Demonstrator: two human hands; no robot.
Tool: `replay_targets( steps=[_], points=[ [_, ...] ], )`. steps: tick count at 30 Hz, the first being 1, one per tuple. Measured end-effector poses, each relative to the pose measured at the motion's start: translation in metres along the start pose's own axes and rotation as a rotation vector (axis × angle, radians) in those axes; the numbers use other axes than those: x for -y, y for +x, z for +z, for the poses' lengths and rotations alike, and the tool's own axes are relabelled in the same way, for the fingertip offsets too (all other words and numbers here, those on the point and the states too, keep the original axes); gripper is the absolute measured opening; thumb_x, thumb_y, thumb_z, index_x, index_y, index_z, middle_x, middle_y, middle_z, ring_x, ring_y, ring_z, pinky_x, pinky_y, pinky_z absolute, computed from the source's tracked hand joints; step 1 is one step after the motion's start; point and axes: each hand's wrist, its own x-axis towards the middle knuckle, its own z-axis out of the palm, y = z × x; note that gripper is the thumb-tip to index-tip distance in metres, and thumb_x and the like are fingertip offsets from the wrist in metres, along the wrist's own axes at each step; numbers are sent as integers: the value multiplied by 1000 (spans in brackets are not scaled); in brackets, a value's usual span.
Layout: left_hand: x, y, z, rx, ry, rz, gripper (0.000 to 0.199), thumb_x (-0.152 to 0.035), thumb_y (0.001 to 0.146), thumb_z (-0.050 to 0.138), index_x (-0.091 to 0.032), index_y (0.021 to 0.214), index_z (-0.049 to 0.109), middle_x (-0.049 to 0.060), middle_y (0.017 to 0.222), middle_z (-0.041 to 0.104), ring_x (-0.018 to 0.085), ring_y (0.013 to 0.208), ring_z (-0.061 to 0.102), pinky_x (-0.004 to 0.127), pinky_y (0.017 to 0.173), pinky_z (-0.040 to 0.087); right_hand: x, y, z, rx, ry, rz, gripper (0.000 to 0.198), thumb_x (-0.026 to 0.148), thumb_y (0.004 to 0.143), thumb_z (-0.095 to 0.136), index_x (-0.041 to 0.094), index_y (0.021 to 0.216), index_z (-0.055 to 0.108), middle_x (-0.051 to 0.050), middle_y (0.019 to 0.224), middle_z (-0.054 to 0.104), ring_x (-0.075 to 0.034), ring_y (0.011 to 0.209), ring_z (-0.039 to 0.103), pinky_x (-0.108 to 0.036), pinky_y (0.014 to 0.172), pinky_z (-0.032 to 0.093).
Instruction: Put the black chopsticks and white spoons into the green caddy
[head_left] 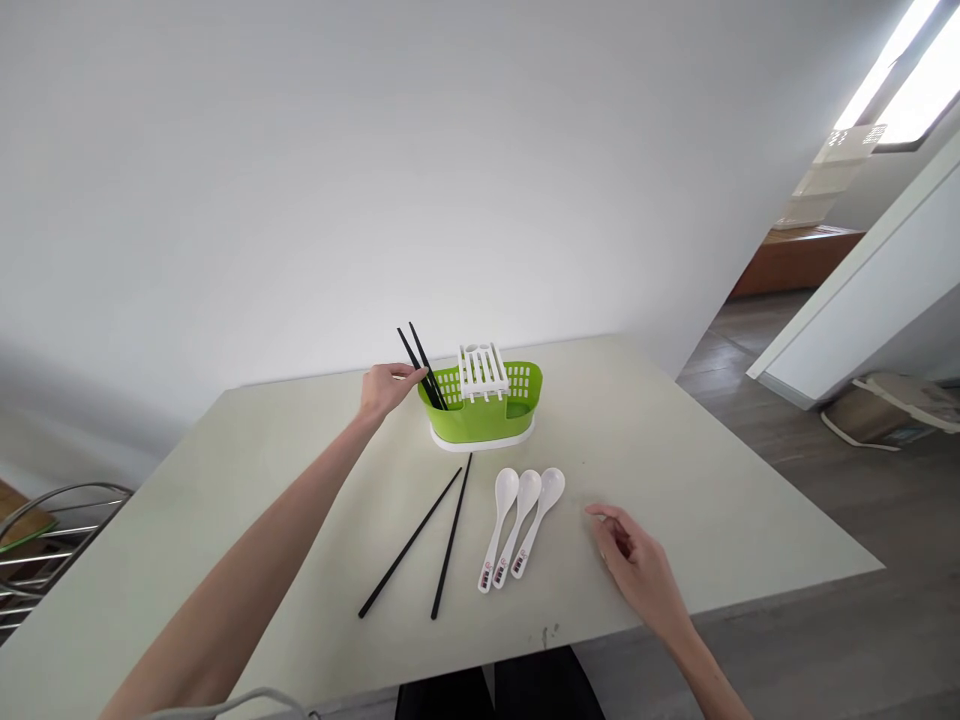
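Left hand (pixel 386 388) pinches two black chopsticks (pixel 424 368) standing in a green caddy (pixel 484 412), apparently its left compartment. Right hand (pixel 634 560) hovers loosely open over the counter (pixel 712 480), near three white spoons (pixel 521 525).

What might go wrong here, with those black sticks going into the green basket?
The green plastic cutlery basket looks light; the left hand pressing the upright black chopsticks at one end might tip it. The right hand hovers near three white ceramic spoons and could knock them.
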Motion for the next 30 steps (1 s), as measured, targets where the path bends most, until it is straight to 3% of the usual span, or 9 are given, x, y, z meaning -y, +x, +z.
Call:
replay_targets(
  steps=[4,8,11,14,16,19,24,30],
  points=[
    [3,-9,-1,-8,-20,33,48,-59,74,82,-20,101,78,8,101,81,24,86,74,32,78,56,0,0,0,-9,-9,-5,53,68,97,52,21,112,71,4,67,43,-17,59,44,-28,54,36],
    [21,-41,-4,-43,50,79,47,-62,90,63,-18,105,73,7,98,77,22,82,71,33,76,54,-2,-1,-1,-2,-21,-4,52,65,98,51,21,116,71,3,68,45,-17,59,43,-28,54,36],
    [44,-86,-1,139,189,141,45,-60,94,55,-17,101,70,8,93,74,23,81,69,34,75,53,-3,0,-1,-8,-35,-7,52,66,98,51,21,114,71,3,67,45,-17,59,44,-28,54,37],
    [60,-144,6,341,374,177,49,-60,92,59,-16,113,67,12,106,71,27,89,70,39,81,55,-2,0,-1,-17,-49,-7,52,66,97,51,21,113,71,3,68,48,-18,60,46,-28,55,38],
    [60,-179,11,388,501,229,49,-56,89,66,-15,116,66,16,117,68,32,106,68,43,91,53,-1,-1,-1,-19,-52,-7,52,66,97,52,21,113,71,2,69,49,-18,60,47,-28,55,39],
    [46,-212,14,422,653,264,41,-44,93,67,-12,119,66,19,123,66,35,114,64,47,96,52,-2,-2,-1,-23,-56,-10,51,66,97,52,21,113,71,1,69,51,-18,61,48,-28,56,40],
    [23,-213,7,559,865,197,24,-15,95,55,-8,111,70,21,116,70,36,113,68,46,95,52,-4,-1,-1,-23,-70,-9,49,64,97,53,21,113,71,2,69,51,-17,60,48,-28,55,40],
    [29,-198,-5,626,1000,148,40,0,92,36,-9,106,73,20,109,74,35,102,73,41,79,53,-5,-2,-1,-21,-73,-18,49,64,98,52,22,112,71,2,69,53,-17,60,48,-28,57,40]
  ],
)
